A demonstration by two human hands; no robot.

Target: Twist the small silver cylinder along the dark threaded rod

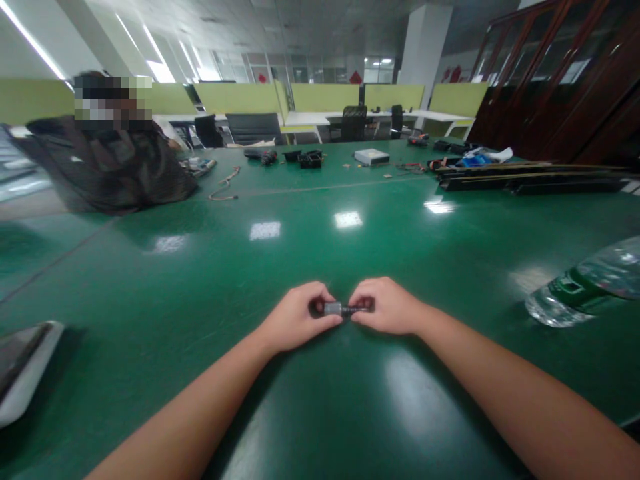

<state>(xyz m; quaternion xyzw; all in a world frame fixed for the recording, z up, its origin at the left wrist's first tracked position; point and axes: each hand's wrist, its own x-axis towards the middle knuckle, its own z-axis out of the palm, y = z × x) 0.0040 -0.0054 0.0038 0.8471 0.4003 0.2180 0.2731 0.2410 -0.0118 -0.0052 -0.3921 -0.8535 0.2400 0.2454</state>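
Note:
Over the green table [310, 267], a small dark cylindrical piece with a grey label [333, 309] lies level between my hands. My left hand [303, 317] is curled round its left end, with the thumb below and the fingers above. A thin dark rod-like part [353, 311] runs from the piece towards the right. The fingers and thumb of my right hand [385, 307] close on that thin part. My fingertips nearly meet. The ends of the object inside both hands are hidden.
At the right is a clear bottle with a green label [585, 287]; a white-edged tray-like object [30, 367] is at the left. Farther back are a dark bag [120, 167], a white box [371, 157], tools [261, 156], a cord [227, 181] and long black strips [530, 179].

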